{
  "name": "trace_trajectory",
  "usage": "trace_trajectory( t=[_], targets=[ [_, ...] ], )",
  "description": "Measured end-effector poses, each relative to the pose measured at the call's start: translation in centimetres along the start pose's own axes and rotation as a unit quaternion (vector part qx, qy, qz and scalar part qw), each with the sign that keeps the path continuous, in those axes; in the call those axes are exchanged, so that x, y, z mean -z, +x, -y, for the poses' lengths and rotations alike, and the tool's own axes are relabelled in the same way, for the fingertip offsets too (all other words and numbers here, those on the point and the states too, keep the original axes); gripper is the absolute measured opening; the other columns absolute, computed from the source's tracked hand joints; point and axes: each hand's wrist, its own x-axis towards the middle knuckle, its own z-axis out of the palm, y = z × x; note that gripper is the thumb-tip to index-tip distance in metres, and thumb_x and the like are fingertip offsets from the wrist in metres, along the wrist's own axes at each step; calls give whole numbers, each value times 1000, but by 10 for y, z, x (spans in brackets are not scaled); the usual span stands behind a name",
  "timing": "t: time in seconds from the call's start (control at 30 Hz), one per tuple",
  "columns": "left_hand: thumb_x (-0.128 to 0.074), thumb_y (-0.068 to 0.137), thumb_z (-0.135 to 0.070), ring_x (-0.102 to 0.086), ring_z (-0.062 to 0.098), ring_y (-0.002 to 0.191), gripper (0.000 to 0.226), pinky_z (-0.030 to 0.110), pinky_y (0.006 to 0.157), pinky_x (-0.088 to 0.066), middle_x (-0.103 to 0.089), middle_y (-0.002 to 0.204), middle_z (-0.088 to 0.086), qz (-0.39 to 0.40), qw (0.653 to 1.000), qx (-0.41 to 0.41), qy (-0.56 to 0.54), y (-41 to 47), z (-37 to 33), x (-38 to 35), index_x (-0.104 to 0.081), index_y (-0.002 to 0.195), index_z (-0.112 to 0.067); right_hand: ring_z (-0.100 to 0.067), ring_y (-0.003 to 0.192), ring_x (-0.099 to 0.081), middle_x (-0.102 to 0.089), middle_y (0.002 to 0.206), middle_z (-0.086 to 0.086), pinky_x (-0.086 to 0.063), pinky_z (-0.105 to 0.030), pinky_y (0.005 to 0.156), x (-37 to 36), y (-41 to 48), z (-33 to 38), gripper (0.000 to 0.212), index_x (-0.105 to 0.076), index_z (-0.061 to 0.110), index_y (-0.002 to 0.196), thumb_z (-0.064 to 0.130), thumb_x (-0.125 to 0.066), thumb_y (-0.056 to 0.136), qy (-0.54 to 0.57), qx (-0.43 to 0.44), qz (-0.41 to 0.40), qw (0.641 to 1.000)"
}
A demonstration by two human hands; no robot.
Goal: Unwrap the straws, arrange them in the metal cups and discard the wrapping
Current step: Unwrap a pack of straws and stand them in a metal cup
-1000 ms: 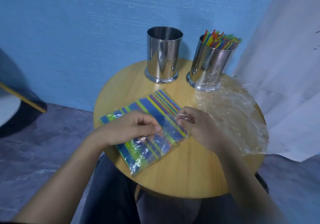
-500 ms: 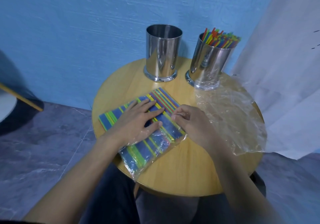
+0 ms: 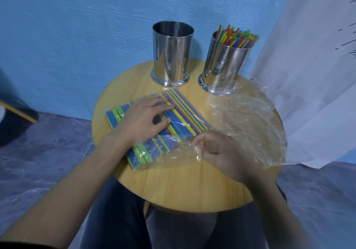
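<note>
A flat bundle of coloured straws (image 3: 185, 112) lies diagonally on the round wooden table (image 3: 185, 187). My left hand (image 3: 142, 119) presses flat on the bundle with straight fingers. My right hand (image 3: 221, 152) pinches the clear plastic wrapping (image 3: 173, 152), which is pulled partly off the bundle's near end. Two metal cups stand at the back: the left cup (image 3: 172, 54) looks empty, the right cup (image 3: 225, 63) holds several coloured straws (image 3: 237, 36).
A second sheet of clear wrapping (image 3: 248, 119) lies spread over the table's right side, reaching the right cup's base. A blue wall is behind the table, a white cloth (image 3: 308, 75) hangs at the right, and my knees are under the near edge.
My left hand flattened on the bundle and stayed there. My right hand drew the wrapping toward me, baring the far end of the straws.
</note>
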Motion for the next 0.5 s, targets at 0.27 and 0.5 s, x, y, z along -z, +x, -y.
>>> trace_trajectory(
  t=[0.27, 0.5],
  targets=[
    [-35, 94, -76, -28, 5, 148, 61, 41, 126, -15, -41, 155, -17, 44, 999, -23, -20, -76, -47, -2, -50, 144, -44, -7, 94, -56, -59, 89, 19, -44, -23, 78, 2, -24, -2, 19, -58, 32, 73, 20, -60, 88, -26, 27, 50, 998],
    [-34, 94, -77, -13, 9, 155, 67, 42, 128, -2, -31, 164, -10, 54, 996, -37, 52, -77, -39, -11, -37, 152, -45, -21, 90, -68, -72, 89, 7, -55, -44, 83, 9, -21, -4, 17, -64, 29, 75, 34, -48, 80, 102, 7, 3, 995]
  ],
)
